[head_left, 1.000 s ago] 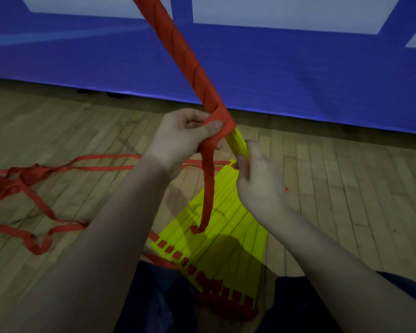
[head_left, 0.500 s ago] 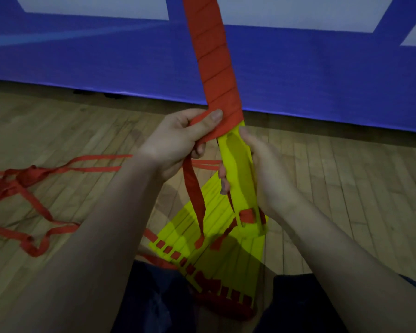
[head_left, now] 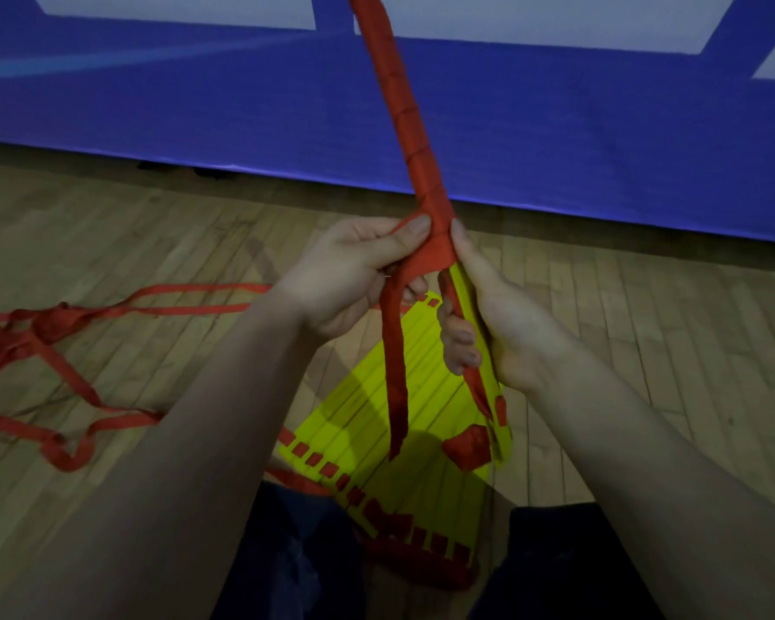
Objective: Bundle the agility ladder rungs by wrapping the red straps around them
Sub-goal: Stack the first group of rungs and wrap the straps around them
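Left hand: we pinch the red strap against the wrapped rung bundle.
Right hand: we grip the bundle's yellow near end.

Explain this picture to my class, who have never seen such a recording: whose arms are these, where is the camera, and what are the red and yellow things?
There is no machine here. A person wears a camera on the head, so you look down along their own two arms. The left hand pinches a red strap against a long bundle of ladder rungs, which is wound in red higher up. The right hand grips the bundle's bare yellow lower end. The strap's loose tail hangs down between the arms. Below, on the wooden floor, more yellow rungs lie fanned out, and loose red straps trail to the left. A blue wall stands behind.
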`<control>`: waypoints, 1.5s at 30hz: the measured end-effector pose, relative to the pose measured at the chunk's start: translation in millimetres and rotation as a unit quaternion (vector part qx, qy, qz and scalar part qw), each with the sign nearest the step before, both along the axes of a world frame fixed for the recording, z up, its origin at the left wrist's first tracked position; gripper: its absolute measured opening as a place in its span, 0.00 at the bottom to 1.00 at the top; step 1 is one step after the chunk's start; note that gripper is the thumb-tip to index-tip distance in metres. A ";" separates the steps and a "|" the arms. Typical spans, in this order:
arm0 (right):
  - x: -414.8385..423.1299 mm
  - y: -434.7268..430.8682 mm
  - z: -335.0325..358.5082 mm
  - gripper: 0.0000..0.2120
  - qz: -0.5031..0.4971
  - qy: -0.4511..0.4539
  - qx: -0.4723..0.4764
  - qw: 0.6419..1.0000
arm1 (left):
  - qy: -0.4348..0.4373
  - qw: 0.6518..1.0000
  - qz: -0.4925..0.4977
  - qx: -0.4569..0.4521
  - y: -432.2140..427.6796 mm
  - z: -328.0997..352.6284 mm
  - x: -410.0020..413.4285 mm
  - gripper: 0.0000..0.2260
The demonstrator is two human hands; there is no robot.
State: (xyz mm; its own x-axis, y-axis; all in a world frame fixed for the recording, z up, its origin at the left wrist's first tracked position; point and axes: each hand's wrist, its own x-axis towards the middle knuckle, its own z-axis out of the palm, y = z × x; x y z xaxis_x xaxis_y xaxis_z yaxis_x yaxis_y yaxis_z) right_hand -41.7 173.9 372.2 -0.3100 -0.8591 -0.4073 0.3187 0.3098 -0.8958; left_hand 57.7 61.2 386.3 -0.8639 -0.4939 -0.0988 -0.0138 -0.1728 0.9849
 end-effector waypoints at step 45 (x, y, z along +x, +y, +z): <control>-21.3 -6.5 -6.4 0.08 -0.095 0.191 -0.168 0.962 | -0.112 0.984 -0.037 -0.131 -2.0 -1.8 5.4 0.37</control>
